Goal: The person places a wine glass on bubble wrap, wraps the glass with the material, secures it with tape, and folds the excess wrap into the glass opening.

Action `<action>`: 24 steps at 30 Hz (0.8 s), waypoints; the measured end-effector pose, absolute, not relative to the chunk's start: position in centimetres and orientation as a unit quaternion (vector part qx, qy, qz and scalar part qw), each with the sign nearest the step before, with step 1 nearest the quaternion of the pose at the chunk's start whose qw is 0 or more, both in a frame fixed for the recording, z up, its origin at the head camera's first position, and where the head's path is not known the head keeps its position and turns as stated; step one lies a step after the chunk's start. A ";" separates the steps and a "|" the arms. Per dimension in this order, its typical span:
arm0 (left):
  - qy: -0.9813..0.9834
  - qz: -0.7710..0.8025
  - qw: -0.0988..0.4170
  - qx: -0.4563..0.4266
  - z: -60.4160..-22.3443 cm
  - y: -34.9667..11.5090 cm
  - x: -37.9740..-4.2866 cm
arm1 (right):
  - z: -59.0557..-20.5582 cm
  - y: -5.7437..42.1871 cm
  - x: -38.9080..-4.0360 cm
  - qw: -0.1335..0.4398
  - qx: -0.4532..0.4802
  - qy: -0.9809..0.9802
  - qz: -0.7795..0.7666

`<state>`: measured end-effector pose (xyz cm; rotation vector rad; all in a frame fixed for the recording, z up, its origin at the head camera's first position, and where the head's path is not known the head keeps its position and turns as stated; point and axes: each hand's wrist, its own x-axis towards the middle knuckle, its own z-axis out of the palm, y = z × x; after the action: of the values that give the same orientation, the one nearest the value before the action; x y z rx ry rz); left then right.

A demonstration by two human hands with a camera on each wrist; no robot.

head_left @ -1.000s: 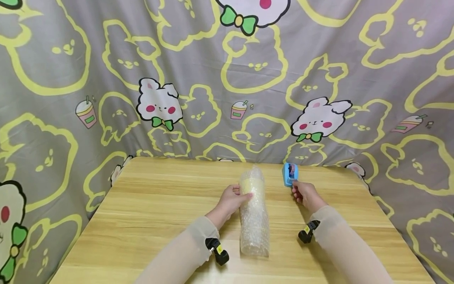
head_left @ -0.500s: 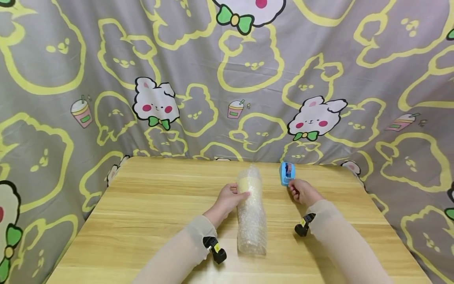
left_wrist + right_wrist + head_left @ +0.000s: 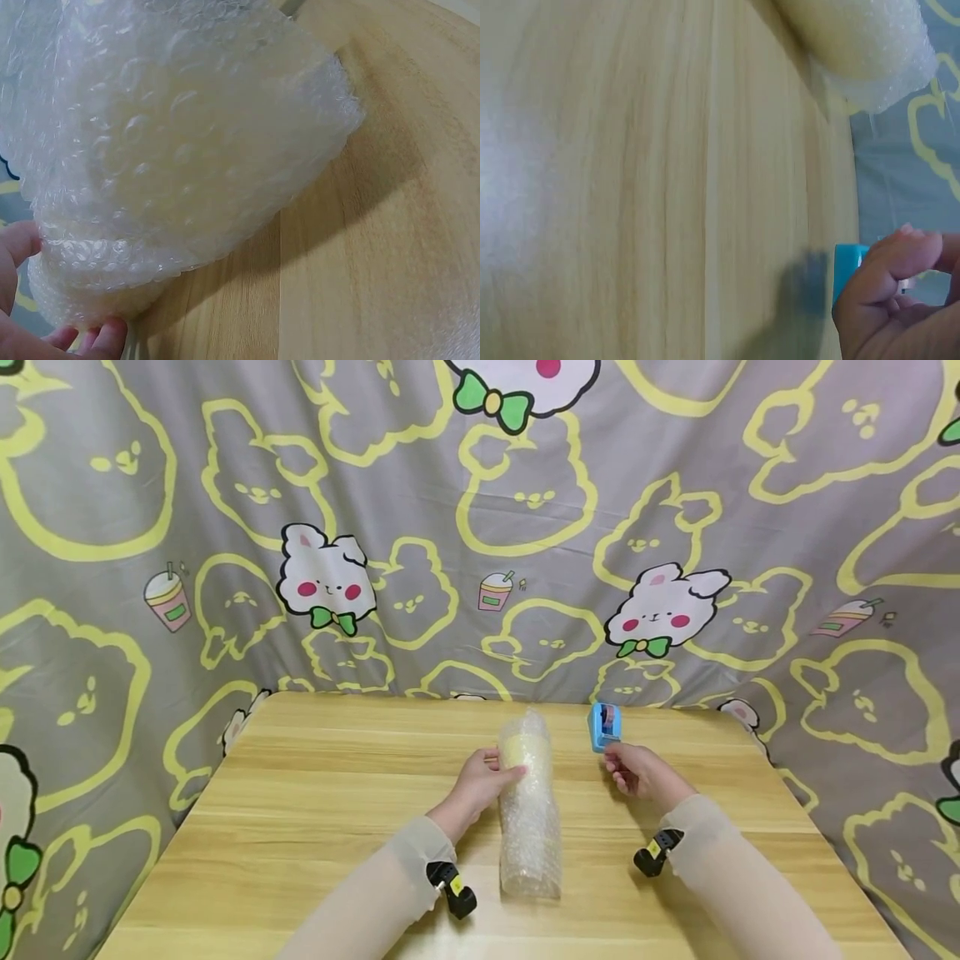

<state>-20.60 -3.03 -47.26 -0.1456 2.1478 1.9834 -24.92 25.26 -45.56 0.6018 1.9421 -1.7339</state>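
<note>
A long bundle rolled in bubble wrap lies on the wooden table, with something pale yellow showing through the wrap. My left hand grips its left side, thumb on top and fingers lower down; the left wrist view shows the fingertips against the bubble wrap. To the right stands a blue tape dispenser holding a small roll of tape. At its near end my right hand pinches with thumb and curled forefinger where the tape comes off; the tape end is hidden by the fingers.
A patterned curtain hangs right behind the table's far edge and along both sides. The dispenser stands close to that far edge. A small black wrist camera is strapped at the left sleeve, another black camera at the right.
The view has shifted slightly. My right wrist and forearm have turned a little outward to the right, the fingers staying at the dispenser's near end. My left hand keeps its grip on the bubble-wrapped bundle.
</note>
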 end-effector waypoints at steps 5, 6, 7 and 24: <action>0.726 0.678 0.105 -0.048 -47.3 -3.1 -20.6 | -45.2 24.8 -24.6 0.223 0.200 0.718 -0.629; 0.727 0.677 0.105 -0.047 -47.3 -3.1 -20.6 | -45.2 24.7 -24.5 0.218 0.196 0.723 -0.626; 0.727 0.677 0.105 -0.047 -47.4 -3.1 -20.7 | -45.2 24.7 -24.5 0.211 0.193 0.729 -0.622; 0.727 0.676 0.111 -0.045 -47.4 -3.2 -20.7 | -43.9 23.6 -23.6 0.085 0.107 0.828 -0.544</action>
<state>-20.72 -3.17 -47.45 -0.1316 2.1360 1.9844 -23.59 23.59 -43.91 0.3179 2.4681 -1.6234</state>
